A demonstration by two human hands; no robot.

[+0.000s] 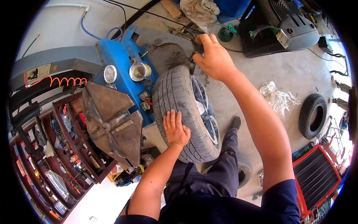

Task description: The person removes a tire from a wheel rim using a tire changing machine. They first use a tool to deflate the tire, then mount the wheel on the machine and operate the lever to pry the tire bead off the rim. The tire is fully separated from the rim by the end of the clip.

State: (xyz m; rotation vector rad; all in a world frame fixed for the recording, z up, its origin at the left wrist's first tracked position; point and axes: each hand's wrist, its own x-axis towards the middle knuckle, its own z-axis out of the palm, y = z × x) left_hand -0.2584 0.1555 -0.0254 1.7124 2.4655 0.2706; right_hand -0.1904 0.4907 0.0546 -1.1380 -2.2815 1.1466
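A car wheel with a worn black tyre and a spoked alloy rim stands upright in front of me, beside a blue tyre changer. My left hand lies flat on the tread, fingers stretched out. Beyond the wheel's far edge, my right hand is closed round a dark handle, mostly hidden by the fingers. Near it, a curved metal bead-breaker blade stands by the tyre's far side. The turntable of the changer, with its metal plates, is left of the wheel.
An open round tin sits on the changer. Dark red shelves of tools stand at left. On the floor at right are crumpled clear plastic, a loose tyre and a red tool cart. Another tyre lies by my leg.
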